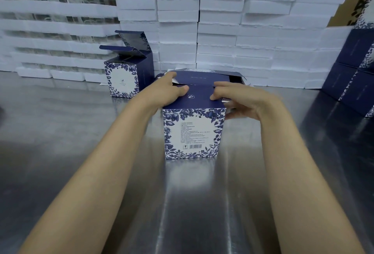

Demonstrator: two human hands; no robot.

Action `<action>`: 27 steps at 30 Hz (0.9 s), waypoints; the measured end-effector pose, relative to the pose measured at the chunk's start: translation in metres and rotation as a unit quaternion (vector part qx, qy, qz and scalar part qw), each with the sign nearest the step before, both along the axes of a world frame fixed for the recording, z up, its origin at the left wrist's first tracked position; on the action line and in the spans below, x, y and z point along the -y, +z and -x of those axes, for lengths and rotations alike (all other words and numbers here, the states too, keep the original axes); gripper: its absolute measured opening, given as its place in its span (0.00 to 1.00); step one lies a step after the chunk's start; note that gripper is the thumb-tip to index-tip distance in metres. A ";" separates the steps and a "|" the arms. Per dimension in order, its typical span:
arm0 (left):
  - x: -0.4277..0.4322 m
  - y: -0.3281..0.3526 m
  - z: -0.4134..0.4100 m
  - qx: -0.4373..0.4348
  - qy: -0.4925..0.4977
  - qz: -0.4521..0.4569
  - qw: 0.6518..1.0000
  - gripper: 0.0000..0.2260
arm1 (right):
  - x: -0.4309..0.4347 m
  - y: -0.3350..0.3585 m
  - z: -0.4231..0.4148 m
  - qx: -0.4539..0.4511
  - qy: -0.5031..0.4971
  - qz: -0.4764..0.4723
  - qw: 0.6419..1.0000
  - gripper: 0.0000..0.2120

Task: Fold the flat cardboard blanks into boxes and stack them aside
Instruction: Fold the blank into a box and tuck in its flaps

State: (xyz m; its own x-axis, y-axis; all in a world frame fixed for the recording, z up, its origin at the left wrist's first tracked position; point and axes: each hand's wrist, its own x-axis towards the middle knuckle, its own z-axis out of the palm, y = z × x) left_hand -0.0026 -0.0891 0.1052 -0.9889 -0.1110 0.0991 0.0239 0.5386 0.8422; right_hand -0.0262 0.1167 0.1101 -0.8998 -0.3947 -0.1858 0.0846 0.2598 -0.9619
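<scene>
The box (193, 132) stands upright mid-tabletop (81, 152). The left grip (168, 91) curls over its far left corner, thumb pressing the lid flap; the right grip (242, 99) clasps the top right edge. An open-lidded box (123, 79) stands back left.
</scene>
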 end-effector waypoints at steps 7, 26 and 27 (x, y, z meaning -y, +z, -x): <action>0.004 -0.002 0.003 0.006 -0.018 0.014 1.000 0.29 | 0.028 -0.017 0.008 -0.072 -0.146 0.010 0.987 0.06; 0.020 0.013 -0.006 0.074 0.097 0.056 0.991 0.17 | 0.020 -0.004 0.007 -0.101 -0.064 -0.058 0.991 0.06; 0.019 0.008 -0.004 0.075 0.103 0.018 0.992 0.20 | 0.021 -0.003 0.006 -0.103 -0.056 -0.056 0.992 0.05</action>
